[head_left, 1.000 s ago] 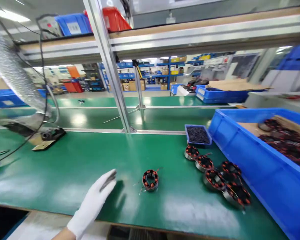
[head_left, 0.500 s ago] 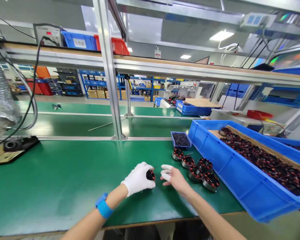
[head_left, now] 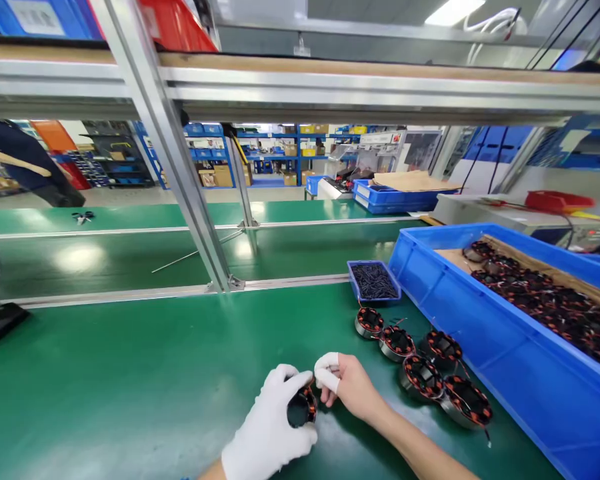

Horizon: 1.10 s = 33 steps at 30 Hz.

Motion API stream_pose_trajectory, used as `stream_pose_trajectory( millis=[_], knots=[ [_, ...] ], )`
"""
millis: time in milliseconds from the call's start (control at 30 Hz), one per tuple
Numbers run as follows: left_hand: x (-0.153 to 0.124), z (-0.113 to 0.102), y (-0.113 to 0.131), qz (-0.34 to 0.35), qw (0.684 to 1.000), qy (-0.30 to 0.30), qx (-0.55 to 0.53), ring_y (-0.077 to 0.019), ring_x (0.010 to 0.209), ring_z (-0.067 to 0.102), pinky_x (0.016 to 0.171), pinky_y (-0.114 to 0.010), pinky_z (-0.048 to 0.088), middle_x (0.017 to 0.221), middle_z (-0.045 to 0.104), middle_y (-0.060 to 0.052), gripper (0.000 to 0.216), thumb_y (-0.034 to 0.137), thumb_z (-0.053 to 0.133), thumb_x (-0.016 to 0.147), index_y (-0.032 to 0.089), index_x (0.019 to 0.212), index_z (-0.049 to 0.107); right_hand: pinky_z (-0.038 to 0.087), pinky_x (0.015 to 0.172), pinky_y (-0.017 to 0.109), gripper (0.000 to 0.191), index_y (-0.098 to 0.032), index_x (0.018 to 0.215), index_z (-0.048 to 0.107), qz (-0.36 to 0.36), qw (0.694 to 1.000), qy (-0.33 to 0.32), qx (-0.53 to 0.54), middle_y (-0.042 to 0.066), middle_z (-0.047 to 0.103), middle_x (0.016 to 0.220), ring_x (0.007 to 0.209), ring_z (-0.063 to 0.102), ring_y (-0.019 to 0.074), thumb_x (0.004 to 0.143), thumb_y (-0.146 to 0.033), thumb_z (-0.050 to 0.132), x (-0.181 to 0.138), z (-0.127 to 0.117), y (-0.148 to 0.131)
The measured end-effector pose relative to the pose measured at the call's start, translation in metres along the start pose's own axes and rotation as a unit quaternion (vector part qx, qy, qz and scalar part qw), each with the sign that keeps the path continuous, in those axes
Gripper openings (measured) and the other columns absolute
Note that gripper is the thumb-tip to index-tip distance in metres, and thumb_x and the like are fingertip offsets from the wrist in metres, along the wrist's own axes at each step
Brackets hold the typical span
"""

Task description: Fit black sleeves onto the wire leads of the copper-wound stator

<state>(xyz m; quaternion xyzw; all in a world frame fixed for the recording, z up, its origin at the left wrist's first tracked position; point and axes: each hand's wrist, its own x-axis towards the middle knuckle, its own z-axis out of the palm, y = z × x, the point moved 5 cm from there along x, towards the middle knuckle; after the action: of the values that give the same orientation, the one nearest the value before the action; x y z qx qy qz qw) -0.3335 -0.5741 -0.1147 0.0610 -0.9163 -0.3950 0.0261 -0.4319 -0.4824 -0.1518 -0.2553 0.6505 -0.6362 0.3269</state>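
My left hand (head_left: 270, 427), in a white glove, grips a motor stator (head_left: 304, 405) with copper-coloured windings and a dark core, tilted with its open side to the right. Close against the stator's upper right edge is my right hand (head_left: 350, 387), bare but for white finger covers. Its thumb and forefinger are pinched together there; whatever is between them is too small to make out. Several more stators (head_left: 421, 377) lie grouped on the green bench (head_left: 145, 373) to the right, some with short wires sticking out.
A small tray (head_left: 375, 280) of short black pieces stands behind the grouped stators. On the right a long blue bin (head_left: 485, 333) holds many stators on cardboard. A metal post (head_left: 173, 160) rises from the bench's back edge, under a shelf beam (head_left: 330, 90).
My right hand has closed its spread fingers into a pinch at the stator's edge. The stator in my left hand has been tilted. The camera view has dropped and come closer.
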Motion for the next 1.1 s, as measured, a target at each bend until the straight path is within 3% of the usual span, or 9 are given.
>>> stream_pose_trajectory(
  millis=[133, 367, 500, 667, 900, 1000, 1100],
  knots=[
    [0.001, 0.002, 0.000, -0.015, 1.000, -0.009, 0.010, -0.0185, 0.089, 0.045, 0.079, -0.028, 0.042, 0.099, 0.041, -0.003, 0.043, 0.014, 0.050, 0.053, 0.025, 0.094, 0.053, 0.038, 0.034, 0.017, 0.024, -0.014, 0.064, 0.052, -0.005, 0.999, 0.011, -0.043, -0.003, 0.050, 0.046, 0.036, 0.049, 0.0092, 0.074, -0.036, 0.053, 0.000, 0.000, 0.003],
    [0.000, 0.005, -0.007, -0.029, 0.999, -0.012, 0.024, -0.0209, 0.095, 0.045, 0.082, -0.032, 0.042, 0.106, 0.040, -0.004, 0.054, 0.016, 0.053, 0.055, 0.028, 0.108, 0.051, 0.029, 0.031, 0.013, 0.033, -0.014, 0.054, 0.049, -0.003, 0.992, 0.008, -0.128, -0.004, 0.045, 0.039, 0.031, 0.044, 0.0067, 0.078, -0.036, 0.050, 0.003, -0.006, 0.003],
    [0.000, 0.006, -0.009, -0.034, 0.999, -0.012, 0.015, -0.0223, 0.100, 0.043, 0.089, -0.035, 0.040, 0.110, 0.038, -0.006, 0.057, 0.015, 0.054, 0.056, 0.028, 0.111, 0.050, 0.037, 0.033, 0.017, 0.029, -0.013, 0.076, 0.061, 0.006, 0.995, 0.018, -0.096, 0.001, 0.055, 0.055, 0.039, 0.050, 0.0093, 0.081, -0.036, 0.043, -0.001, -0.021, -0.002],
    [0.000, 0.007, -0.010, -0.039, 0.999, -0.020, 0.015, -0.0217, 0.100, 0.043, 0.089, -0.036, 0.039, 0.110, 0.038, -0.005, 0.060, 0.015, 0.054, 0.055, 0.029, 0.113, 0.049, 0.046, 0.049, 0.021, 0.024, -0.019, 0.096, 0.064, -0.084, 0.973, 0.048, -0.211, 0.005, 0.059, 0.081, 0.062, 0.055, 0.0130, 0.078, -0.027, 0.050, -0.015, -0.031, -0.023],
    [-0.001, 0.004, -0.005, -0.026, 0.999, -0.008, 0.021, -0.0212, 0.100, 0.044, 0.088, -0.034, 0.040, 0.109, 0.041, -0.004, 0.057, 0.015, 0.051, 0.056, 0.027, 0.111, 0.051, 0.043, 0.072, 0.025, 0.018, -0.020, 0.091, 0.064, -0.181, 0.909, -0.012, -0.375, 0.003, 0.062, 0.084, 0.078, 0.055, 0.0145, 0.082, -0.017, 0.048, -0.017, -0.011, -0.034],
    [-0.005, 0.002, -0.009, -0.056, 0.997, -0.011, 0.045, -0.0243, 0.107, 0.042, 0.092, -0.037, 0.037, 0.119, 0.040, -0.005, 0.065, 0.018, 0.053, 0.056, 0.028, 0.120, 0.043, 0.042, 0.067, 0.026, 0.019, -0.018, 0.085, 0.062, -0.184, 0.846, -0.022, -0.501, 0.005, 0.060, 0.081, 0.074, 0.055, 0.0167, 0.085, -0.016, 0.043, -0.019, -0.004, -0.034],
    [-0.010, 0.005, -0.019, -0.107, 0.993, -0.038, 0.038, -0.0268, 0.111, 0.040, 0.095, -0.037, 0.035, 0.125, 0.041, -0.007, 0.085, 0.023, 0.058, 0.055, 0.023, 0.133, 0.024, 0.040, 0.060, 0.026, 0.020, -0.015, 0.078, 0.059, -0.166, 0.773, -0.028, -0.611, 0.007, 0.058, 0.075, 0.067, 0.054, 0.0177, 0.080, -0.007, 0.042, -0.020, 0.001, -0.035]
  ],
)
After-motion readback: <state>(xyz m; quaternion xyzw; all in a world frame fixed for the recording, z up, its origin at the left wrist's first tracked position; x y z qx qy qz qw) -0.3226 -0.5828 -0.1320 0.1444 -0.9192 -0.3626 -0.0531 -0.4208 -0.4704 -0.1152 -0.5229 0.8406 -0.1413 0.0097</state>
